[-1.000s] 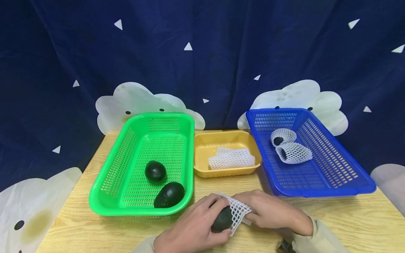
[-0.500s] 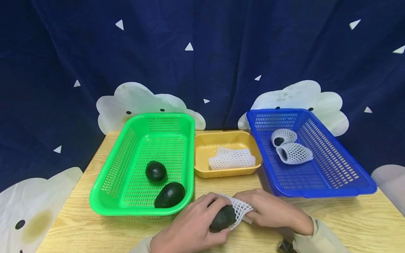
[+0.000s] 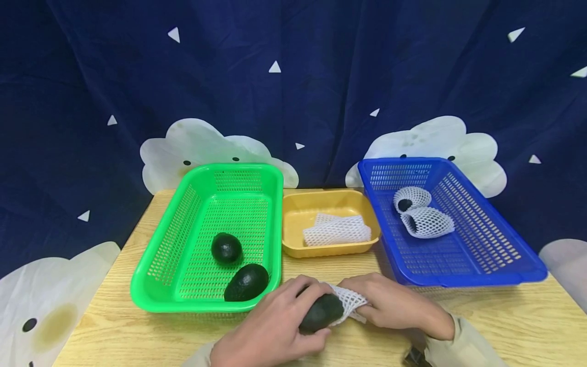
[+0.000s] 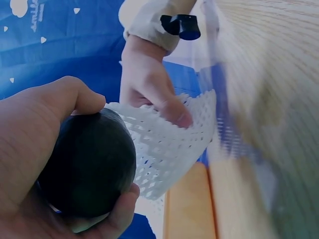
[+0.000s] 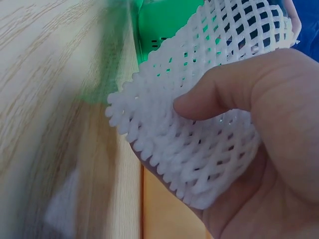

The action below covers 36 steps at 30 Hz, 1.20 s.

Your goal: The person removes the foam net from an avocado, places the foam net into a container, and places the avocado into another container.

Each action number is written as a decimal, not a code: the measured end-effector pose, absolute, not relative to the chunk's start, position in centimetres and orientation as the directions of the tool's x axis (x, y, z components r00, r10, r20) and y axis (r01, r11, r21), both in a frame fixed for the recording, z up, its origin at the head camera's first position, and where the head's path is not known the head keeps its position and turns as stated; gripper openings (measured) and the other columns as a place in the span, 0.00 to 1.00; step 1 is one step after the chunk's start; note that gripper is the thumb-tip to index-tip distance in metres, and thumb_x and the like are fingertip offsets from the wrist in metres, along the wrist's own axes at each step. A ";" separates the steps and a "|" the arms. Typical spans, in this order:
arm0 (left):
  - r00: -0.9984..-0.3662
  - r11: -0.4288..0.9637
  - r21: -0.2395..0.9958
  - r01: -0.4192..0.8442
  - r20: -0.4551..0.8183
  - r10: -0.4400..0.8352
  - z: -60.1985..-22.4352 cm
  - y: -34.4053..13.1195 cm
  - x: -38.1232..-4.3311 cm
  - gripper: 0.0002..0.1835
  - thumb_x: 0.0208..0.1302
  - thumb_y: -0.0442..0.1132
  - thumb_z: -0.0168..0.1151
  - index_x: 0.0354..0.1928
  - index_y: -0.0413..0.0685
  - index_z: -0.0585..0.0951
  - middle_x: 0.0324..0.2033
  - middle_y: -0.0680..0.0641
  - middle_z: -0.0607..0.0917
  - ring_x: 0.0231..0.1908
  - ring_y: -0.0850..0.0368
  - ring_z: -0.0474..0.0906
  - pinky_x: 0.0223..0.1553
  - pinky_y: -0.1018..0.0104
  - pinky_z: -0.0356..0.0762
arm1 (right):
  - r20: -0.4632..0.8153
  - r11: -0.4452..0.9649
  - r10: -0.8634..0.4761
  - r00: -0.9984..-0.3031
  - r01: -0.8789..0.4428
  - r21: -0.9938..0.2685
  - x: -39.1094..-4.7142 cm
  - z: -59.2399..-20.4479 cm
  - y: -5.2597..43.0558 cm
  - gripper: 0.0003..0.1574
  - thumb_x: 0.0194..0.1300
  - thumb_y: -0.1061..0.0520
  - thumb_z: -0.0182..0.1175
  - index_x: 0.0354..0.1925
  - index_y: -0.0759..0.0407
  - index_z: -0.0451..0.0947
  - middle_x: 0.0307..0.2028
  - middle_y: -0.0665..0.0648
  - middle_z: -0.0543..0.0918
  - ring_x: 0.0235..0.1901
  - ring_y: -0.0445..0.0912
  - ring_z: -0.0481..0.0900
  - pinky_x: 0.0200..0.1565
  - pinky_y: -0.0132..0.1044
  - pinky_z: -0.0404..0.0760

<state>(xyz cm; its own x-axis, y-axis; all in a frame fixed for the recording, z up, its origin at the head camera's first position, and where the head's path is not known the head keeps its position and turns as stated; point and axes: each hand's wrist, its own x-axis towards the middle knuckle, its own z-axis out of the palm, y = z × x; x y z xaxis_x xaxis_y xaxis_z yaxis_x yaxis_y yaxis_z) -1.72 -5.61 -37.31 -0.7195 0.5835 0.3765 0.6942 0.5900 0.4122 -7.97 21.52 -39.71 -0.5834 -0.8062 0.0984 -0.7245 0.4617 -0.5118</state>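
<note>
My left hand (image 3: pixel 284 323) grips a dark avocado (image 3: pixel 321 313) low over the front of the table, thumb and fingers curled round it. In the left wrist view the same avocado (image 4: pixel 92 162) has its far end at the mouth of a white foam net sleeve (image 4: pixel 159 144). My right hand (image 3: pixel 390 303) pinches the sleeve's other end, the thumb lying on top of the mesh (image 5: pixel 164 114) in the right wrist view. Part of the avocado is covered by the net; its exact depth inside is hard to tell.
A green basket (image 3: pixel 156 244) at left holds two bare avocados (image 3: pixel 247 282). Behind my hands, a yellow tray (image 3: pixel 298 204) holds flat foam nets (image 3: pixel 337 230). The blue basket (image 3: pixel 463 280) at right contains two net-wrapped avocados (image 3: pixel 426 222).
The left hand has shifted slightly left with the avocado, and more of the fruit's dark skin shows outside the net. The right hand has stayed nearly still.
</note>
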 end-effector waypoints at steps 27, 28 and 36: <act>-0.745 0.617 0.423 0.663 0.453 0.490 -35.8 -6.5 -1.9 0.25 0.57 0.52 0.72 0.57 0.65 0.78 0.50 0.61 0.82 0.46 0.69 0.79 0.45 0.71 0.81 | 0.102 0.450 -0.810 -0.578 -0.723 -0.523 -7.9 -39.7 21.8 0.21 0.65 0.62 0.66 0.50 0.38 0.81 0.41 0.34 0.85 0.41 0.27 0.81 0.43 0.27 0.82; -0.747 0.617 0.427 0.661 0.450 0.489 -35.8 -6.5 -2.0 0.25 0.57 0.52 0.72 0.57 0.65 0.78 0.50 0.61 0.82 0.46 0.70 0.79 0.45 0.72 0.81 | 0.104 0.449 -0.811 -0.576 -0.725 -0.522 -7.9 -39.7 21.8 0.20 0.65 0.62 0.66 0.50 0.38 0.81 0.41 0.34 0.85 0.41 0.27 0.80 0.43 0.27 0.82; -0.739 0.625 0.407 0.666 0.471 0.481 -35.9 -6.7 -2.3 0.27 0.55 0.51 0.74 0.58 0.64 0.77 0.48 0.62 0.82 0.43 0.69 0.79 0.44 0.71 0.81 | 0.104 0.459 -0.810 -0.577 -0.734 -0.500 -8.0 -40.0 21.7 0.21 0.64 0.63 0.66 0.51 0.41 0.82 0.41 0.34 0.85 0.41 0.27 0.81 0.44 0.29 0.83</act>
